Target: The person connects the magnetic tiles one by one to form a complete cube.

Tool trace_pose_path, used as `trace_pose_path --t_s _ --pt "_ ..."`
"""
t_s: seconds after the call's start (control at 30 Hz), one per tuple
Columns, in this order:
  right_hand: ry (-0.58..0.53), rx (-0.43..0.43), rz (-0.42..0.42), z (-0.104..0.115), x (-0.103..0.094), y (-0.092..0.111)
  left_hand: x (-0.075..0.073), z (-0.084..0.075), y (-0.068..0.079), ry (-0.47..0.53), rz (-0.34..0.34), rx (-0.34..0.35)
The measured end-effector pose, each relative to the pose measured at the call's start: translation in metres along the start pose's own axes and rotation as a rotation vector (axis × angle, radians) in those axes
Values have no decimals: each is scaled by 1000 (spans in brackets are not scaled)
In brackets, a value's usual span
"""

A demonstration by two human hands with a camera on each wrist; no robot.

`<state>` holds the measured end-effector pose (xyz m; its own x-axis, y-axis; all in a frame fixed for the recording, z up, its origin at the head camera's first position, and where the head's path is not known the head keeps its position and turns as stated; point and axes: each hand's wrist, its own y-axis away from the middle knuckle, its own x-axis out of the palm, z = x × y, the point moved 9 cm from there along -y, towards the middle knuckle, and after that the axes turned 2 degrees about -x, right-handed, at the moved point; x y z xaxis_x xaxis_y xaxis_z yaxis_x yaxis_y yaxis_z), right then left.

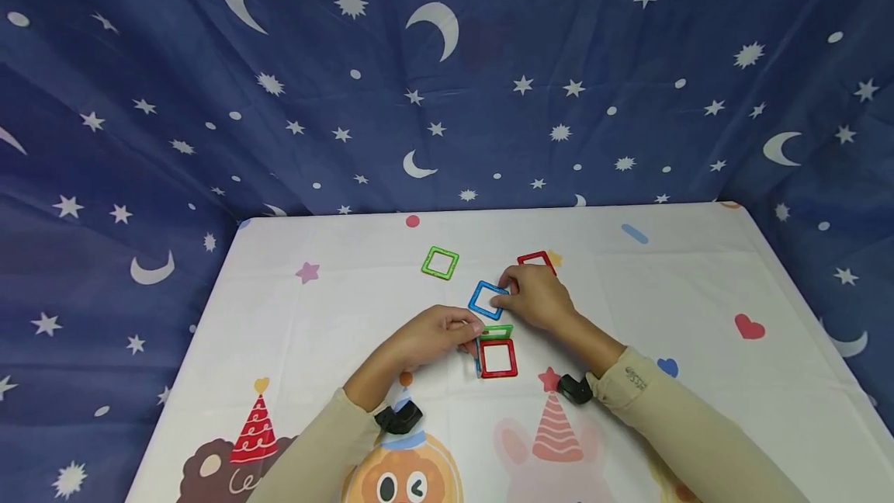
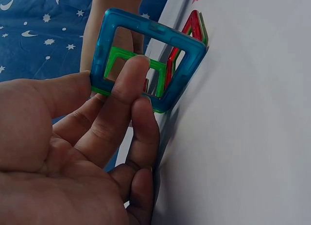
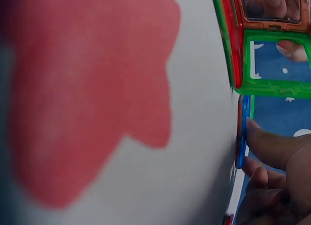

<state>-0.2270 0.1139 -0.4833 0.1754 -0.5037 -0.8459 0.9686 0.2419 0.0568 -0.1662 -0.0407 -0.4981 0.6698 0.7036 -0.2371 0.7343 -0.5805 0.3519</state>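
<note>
L hand point(image 1: 441, 332) is pinching the teal tile point(image 2: 158, 28), standing at the flat red tile's point(image 1: 515, 359) L edge; a green tile point(image 1: 497, 327) is standing at its far edge. R hand point(image 1: 538, 293) is pinching a blue tile point(image 1: 475, 295), lying beyond the flat red tile.

Risk: uneven L finger pressure may be tipping both standing tiles, b/c only narrow edges are bearing them. Sliding the blue tile too near may be knocking the green tile.

Obscured: in head view, L hand is covering part of the teal tile; R hand is partly hiding the far red tile point(image 1: 535, 255). R wrist view is cutting off the green tile. Edge joints: can't tell.
</note>
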Motion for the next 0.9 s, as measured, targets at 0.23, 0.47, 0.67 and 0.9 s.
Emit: trace_pose_path --t_s 0.23,0.47,0.67,0.9 --pt "32 107 22 -6 -1 0 3 -2 -1 1 6 -4" --pt "40 122 60 -9 -2 2 2 -1 -1 -3 -3 -12" --pt "-46 86 39 -14 -9 10 -1 2 -1 13 -19 -14" --pt "-246 115 8 -23 -28 24 -6 0 0 -48 -85 1"
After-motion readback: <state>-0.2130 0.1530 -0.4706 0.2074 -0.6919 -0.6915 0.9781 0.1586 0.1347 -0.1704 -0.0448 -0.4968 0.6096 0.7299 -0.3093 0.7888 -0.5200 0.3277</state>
